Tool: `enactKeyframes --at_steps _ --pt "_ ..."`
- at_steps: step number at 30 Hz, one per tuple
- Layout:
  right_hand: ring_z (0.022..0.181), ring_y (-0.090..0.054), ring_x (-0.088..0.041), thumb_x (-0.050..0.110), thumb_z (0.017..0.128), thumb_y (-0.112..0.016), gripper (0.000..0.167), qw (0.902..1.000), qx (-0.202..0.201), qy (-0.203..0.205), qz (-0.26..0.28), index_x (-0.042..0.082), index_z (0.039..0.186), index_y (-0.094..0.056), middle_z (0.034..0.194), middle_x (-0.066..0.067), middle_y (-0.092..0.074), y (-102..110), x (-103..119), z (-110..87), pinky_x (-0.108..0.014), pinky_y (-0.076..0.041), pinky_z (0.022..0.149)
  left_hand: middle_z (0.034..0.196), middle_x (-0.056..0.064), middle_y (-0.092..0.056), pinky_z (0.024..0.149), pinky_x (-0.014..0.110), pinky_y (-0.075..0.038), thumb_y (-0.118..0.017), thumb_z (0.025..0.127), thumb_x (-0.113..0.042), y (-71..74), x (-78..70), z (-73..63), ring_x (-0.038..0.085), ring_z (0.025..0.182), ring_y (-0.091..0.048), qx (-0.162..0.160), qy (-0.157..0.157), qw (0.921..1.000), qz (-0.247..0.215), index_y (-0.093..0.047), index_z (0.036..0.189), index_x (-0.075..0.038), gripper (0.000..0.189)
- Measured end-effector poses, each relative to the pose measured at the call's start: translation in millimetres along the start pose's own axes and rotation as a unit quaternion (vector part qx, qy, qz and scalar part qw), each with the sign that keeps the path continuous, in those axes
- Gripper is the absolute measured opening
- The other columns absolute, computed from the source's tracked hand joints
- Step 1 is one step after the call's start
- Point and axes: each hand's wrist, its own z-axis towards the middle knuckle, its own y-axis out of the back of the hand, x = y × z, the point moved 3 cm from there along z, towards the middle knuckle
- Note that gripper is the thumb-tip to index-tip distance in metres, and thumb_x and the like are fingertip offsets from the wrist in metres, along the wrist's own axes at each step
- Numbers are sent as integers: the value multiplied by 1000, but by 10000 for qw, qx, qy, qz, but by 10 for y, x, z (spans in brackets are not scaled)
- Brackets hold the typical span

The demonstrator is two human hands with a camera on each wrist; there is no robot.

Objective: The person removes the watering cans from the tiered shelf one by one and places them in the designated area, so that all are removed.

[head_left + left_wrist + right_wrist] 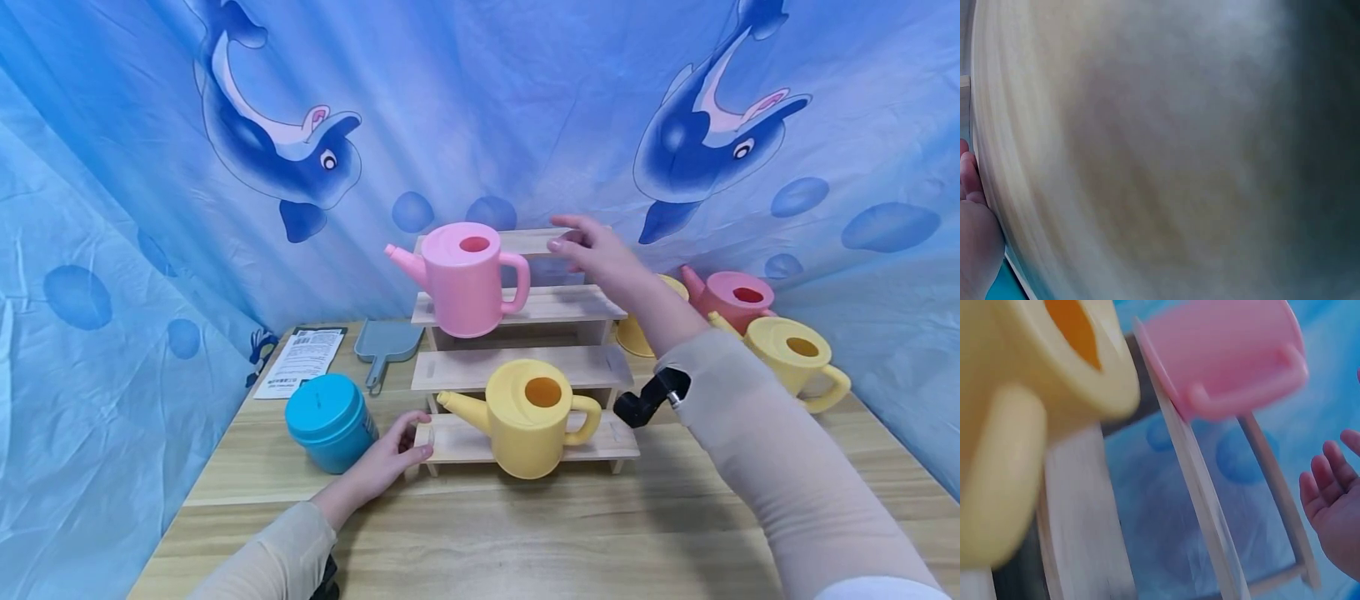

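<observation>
In the head view a pink watering can (467,292) stands on an upper step of a wooden tiered shelf (517,367), its spout to the left. A yellow watering can (527,429) stands on the lowest step. My right hand (592,254) hovers above the upper right of the shelf, apart from the pink can's handle, holding nothing. My left hand (386,454) is at the left end of the lowest step, fingers loosely bent and fingertips at its edge. The left wrist view shows only part of that hand (975,212), with mostly blurred tabletop.
A teal lidded canister (330,421) stands left of the shelf, with a grey dustpan (386,342) and a printed packet (302,362) behind it. To the right are another pink can (731,298) and yellow cans (795,354), one partly behind my forearm. A blue dolphin curtain surrounds the table.
</observation>
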Motion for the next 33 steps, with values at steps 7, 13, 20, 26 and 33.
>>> enactKeyframes --at_steps 7,13,20,26,33 --pt "117 -43 -23 44 87 -62 65 9991 377 -21 -166 22 143 -36 129 -6 -45 -329 204 36 -46 -40 94 101 8 -49 80 37 -37 -61 91 -26 1 0 -1 21 92 -46 -3 -10 10000 -36 -44 126 -17 39" --pt "120 -42 -23 40 83 -68 72 9994 348 -41 40 22 143 -33 133 -5 -42 -556 318 82 -44 -43 91 101 7 -49 79 37 -37 -61 91 -30 -27 214 105 20 92 -46 -48 -1 10000 49 -43 127 -20 41" --pt "117 -45 -22 34 82 -72 75 9968 307 -150 729 20 144 -31 130 -5 -44 -678 365 124 -44 -52 73 101 7 -49 80 36 -38 -61 90 -36 -45 362 182 20 91 -46 -53 -68 9999 83 -43 127 -24 43" --pt "116 -44 -22 37 82 -71 76 9983 181 -197 523 19 144 -31 126 -5 -45 -675 325 137 -42 -52 74 102 6 -48 79 36 -37 -61 90 -36 -49 360 184 20 92 -45 -16 -1 10000 35 -43 127 -24 43" --pt "117 -44 -22 41 81 -71 76 9994 -60 -230 231 21 144 -33 127 -4 -45 -581 281 78 -44 -49 82 103 6 -48 79 37 -37 -61 90 -33 -44 327 167 20 93 -45 -17 63 10000 -43 -42 128 -24 43"
